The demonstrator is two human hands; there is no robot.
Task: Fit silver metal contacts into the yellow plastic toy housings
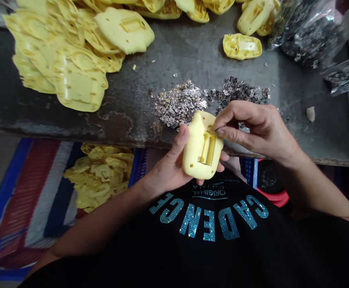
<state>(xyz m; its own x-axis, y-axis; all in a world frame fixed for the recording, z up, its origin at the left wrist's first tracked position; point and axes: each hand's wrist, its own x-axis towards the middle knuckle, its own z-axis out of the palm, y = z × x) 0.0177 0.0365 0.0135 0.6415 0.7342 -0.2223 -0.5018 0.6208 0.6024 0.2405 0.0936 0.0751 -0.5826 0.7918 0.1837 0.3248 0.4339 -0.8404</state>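
Observation:
My left hand is wrapped round a yellow plastic shell, tilted with its battery compartment facing up. A small spring contact shows at the compartment's lower end. Thumb and forefinger of my right hand pinch a small dark thin piece, probably a metal battery contact, at the compartment's upper end. My fingers partly hide that piece. Just beyond the shell lie a pile of silvery metal contacts and a darker pile of metal contacts.
Yellow shells are heaped at the back left of the dark metal table. One small yellow shell lies further right. Plastic bags of metal parts stand at back right. Below the table edge, a blue-rimmed crate holds more yellow shells.

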